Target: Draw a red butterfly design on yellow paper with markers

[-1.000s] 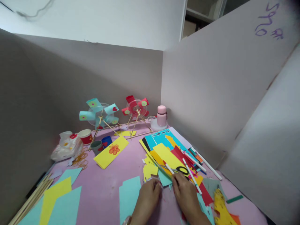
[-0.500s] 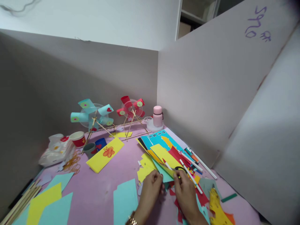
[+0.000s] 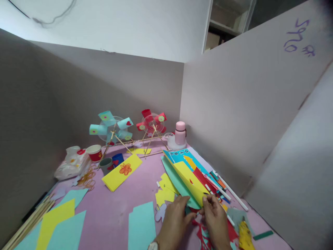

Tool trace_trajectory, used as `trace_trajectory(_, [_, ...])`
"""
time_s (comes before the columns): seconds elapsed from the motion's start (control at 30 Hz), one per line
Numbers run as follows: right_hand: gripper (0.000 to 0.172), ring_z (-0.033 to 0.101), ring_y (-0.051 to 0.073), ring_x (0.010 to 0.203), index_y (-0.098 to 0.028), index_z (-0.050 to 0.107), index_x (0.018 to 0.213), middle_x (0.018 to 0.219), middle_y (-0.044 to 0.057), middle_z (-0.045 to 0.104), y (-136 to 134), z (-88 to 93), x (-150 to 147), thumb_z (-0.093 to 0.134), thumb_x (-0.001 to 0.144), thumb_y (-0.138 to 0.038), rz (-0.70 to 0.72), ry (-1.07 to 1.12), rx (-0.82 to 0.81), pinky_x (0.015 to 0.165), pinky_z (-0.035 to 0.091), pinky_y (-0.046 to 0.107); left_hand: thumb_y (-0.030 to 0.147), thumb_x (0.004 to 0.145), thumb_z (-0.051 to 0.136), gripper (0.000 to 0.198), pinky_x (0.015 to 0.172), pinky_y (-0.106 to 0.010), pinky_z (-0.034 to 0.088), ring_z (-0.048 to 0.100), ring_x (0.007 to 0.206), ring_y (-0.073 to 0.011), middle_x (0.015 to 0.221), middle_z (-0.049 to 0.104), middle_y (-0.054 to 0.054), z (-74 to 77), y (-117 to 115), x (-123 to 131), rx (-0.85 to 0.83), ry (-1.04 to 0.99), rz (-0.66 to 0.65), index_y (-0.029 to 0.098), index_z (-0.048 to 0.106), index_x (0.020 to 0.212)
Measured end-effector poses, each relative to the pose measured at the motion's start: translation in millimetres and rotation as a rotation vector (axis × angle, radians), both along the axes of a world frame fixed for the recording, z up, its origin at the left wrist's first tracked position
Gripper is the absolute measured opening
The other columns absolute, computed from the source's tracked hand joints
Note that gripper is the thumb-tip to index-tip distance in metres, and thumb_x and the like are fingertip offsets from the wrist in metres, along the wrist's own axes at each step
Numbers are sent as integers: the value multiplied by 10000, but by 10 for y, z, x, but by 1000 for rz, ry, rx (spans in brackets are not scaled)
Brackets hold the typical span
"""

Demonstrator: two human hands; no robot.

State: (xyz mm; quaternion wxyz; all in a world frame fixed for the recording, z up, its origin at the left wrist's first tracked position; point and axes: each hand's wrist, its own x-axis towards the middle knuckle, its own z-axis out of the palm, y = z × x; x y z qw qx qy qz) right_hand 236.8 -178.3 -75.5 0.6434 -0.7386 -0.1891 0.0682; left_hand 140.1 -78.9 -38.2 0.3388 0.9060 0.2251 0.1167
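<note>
My right hand [image 3: 214,216] pinches the lower corner of a yellow sheet of paper [image 3: 189,177], lifting it so that it curves. Beneath it a light green sheet [image 3: 177,178] slants toward my left hand [image 3: 174,218]. That hand is low over the table beside the green sheet, thumb and forefinger apart; its other fingers are mostly hidden. Small red paper scraps [image 3: 199,231] lie below and between the hands. Left of the hands are cut yellow pieces [image 3: 164,196] and a pale purple paper shape [image 3: 160,212].
Light blue sheets [image 3: 142,222] lie left of my hands. A folded yellow card [image 3: 117,177], blue paper wheel [image 3: 111,128], red paper wheel [image 3: 152,121] and pink bottle [image 3: 180,133] stand farther back. White markers [image 3: 235,196] and a yellow tool [image 3: 245,236] lie right. Panels enclose the table.
The yellow sheet is raised higher and covers the scissors and a marker that showed before. My left thumb and forefinger have spread apart. The view has shifted, moving the scene rightward.
</note>
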Motion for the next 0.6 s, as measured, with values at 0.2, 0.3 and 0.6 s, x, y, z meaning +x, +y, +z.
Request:
trace_trajectory(0.2, [328, 500, 160, 415, -215, 510, 749, 466, -48, 528, 4, 22, -16, 501, 792, -540, -17, 50, 5, 414, 383, 244, 328, 906, 534, 203, 730, -353, 525, 636, 747, -143, 845, 660, -12, 68, 199, 74, 67, 172, -56, 148, 627, 886])
trace_trajectory(0.3, [331, 492, 159, 418, -214, 508, 756, 471, -47, 523, -1, 35, -24, 489, 798, -541, -19, 62, 5, 417, 374, 245, 342, 900, 541, 215, 721, -353, 529, 635, 765, -148, 897, 656, -24, 99, 309, 132, 67, 209, -61, 147, 617, 951])
trace_trajectory(0.6, [315, 493, 156, 428, -209, 511, 780, 501, -43, 524, 7, 6, 4, 471, 824, -519, -10, 45, -9, 416, 375, 242, 342, 886, 560, 232, 753, -376, 525, 633, 840, -176, 979, 649, -37, 18, 497, 101, -72, 142, -55, 145, 614, 994])
